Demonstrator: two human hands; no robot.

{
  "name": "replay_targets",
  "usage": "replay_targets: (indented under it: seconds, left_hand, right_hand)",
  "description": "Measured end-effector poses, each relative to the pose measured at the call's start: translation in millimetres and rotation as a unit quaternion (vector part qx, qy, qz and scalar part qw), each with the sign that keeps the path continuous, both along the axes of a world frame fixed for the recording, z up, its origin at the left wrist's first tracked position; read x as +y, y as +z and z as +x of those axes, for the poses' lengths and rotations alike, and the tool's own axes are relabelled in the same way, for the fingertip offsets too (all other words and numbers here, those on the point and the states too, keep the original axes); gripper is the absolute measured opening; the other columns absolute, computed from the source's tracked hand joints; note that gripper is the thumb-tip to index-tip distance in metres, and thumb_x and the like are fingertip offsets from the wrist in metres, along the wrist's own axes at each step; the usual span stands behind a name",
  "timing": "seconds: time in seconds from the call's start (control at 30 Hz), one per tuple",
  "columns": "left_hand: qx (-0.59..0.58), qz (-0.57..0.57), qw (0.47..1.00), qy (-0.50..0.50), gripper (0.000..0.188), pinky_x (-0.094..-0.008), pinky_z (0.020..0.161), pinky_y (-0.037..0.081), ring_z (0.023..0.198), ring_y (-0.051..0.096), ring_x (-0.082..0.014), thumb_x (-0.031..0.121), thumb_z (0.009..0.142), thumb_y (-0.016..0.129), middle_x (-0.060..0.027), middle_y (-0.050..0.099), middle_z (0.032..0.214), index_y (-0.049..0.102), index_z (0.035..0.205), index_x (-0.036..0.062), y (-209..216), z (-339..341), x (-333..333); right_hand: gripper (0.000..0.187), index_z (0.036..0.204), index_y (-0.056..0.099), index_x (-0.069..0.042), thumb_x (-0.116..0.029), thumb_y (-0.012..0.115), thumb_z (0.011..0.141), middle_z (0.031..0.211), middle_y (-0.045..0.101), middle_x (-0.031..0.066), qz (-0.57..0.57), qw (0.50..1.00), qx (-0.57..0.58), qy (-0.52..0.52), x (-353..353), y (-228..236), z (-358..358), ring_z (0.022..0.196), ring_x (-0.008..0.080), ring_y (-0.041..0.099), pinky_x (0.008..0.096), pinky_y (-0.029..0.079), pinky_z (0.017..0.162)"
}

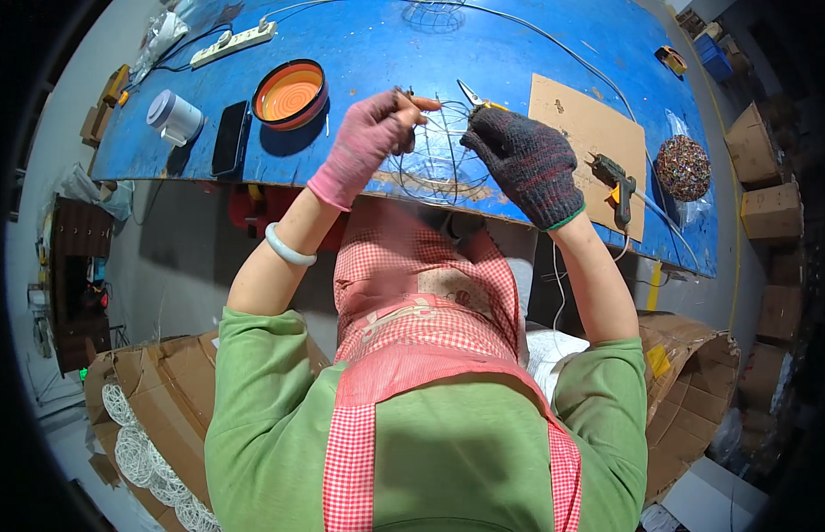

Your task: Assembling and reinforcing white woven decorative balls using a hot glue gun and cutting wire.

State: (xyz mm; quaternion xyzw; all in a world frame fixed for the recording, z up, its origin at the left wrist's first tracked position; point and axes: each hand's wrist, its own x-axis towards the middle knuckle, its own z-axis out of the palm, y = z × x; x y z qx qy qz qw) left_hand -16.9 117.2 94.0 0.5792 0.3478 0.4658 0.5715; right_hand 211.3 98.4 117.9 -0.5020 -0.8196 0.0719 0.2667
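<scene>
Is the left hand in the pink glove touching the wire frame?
Touching. The head view shows the left hand pinching the wire frame at its top edge.

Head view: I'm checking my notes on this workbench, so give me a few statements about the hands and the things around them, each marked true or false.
1. The left hand wears a pink glove. True.
2. The right hand holds the glue gun. False: the glue gun lies on the cardboard sheet; the hand grips pliers.
3. Both hands work on a round wire frame. True.
4. The orange bowl sits to the right of the hands. False: it is to their left, beside a black phone.
5. The table is blue. True.
</scene>
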Motion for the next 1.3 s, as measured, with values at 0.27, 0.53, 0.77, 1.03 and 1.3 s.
replay_targets:
  seconds: [0.27, 0.53, 0.77, 1.03, 1.3]
  left_hand:
    - [0.035, -0.050, 0.996, -0.069, 0.019, -0.0196, 0.055, 0.042, 0.062, 0.054, -0.0044, 0.026, 0.102, 0.050, -0.0047, 0.069, 0.099, 0.053, 0.102, 0.0080, -13, 8, 12]
    - [0.139, 0.025, 0.988, -0.066, 0.013, -0.0209, 0.065, 0.046, 0.074, 0.051, -0.0043, 0.006, 0.094, 0.057, 0.0002, 0.061, 0.087, 0.056, 0.106, 0.0011, -4, 19, 15]
    - [0.219, 0.060, 0.972, -0.054, 0.013, -0.0215, 0.065, 0.046, 0.071, 0.051, -0.0048, 0.008, 0.091, 0.061, 0.0008, 0.061, 0.081, 0.058, 0.102, 0.0009, 2, 16, 14]
    - [0.086, 0.001, 0.996, -0.022, 0.016, -0.0226, 0.067, 0.049, 0.075, 0.055, -0.0069, 0.013, 0.096, 0.059, -0.0026, 0.062, 0.086, 0.060, 0.104, -0.0006, -5, 10, 3]
    - [0.103, -0.108, 0.983, -0.104, 0.021, -0.0240, 0.076, 0.051, 0.085, 0.061, -0.0095, 0.015, 0.093, 0.064, -0.0033, 0.065, 0.090, 0.066, 0.103, -0.0027, -3, -8, 7]
  right_hand:
    - [0.022, 0.098, 0.071, -0.014, -0.032, 0.070, 0.085, 0.085, 0.068, 0.0119, 0.045, 0.999, 0.002, 0.008, 3, -11, 5, 0.072, 0.0320, 0.067, 0.0378, 0.052, 0.061]
    - [0.025, 0.087, 0.062, -0.010, -0.035, 0.063, 0.088, 0.077, 0.064, 0.0134, 0.085, 0.995, 0.026, 0.051, 18, 6, -11, 0.071, 0.0335, 0.065, 0.0434, 0.051, 0.059]
    - [0.029, 0.095, 0.068, -0.008, -0.036, 0.062, 0.091, 0.083, 0.069, 0.0113, -0.040, 0.992, 0.112, 0.034, 29, -1, -21, 0.073, 0.0282, 0.068, 0.0384, 0.052, 0.064]
    - [0.027, 0.107, 0.071, -0.009, -0.029, 0.068, 0.088, 0.095, 0.072, 0.0058, -0.197, 0.919, 0.341, 0.018, 36, -31, 4, 0.079, 0.0125, 0.066, 0.0295, 0.052, 0.073]
    - [0.022, 0.106, 0.071, -0.008, -0.020, 0.071, 0.087, 0.097, 0.069, 0.0079, -0.099, 0.977, 0.189, 0.025, 19, -25, -9, 0.086, 0.0156, 0.067, 0.0275, 0.052, 0.076]
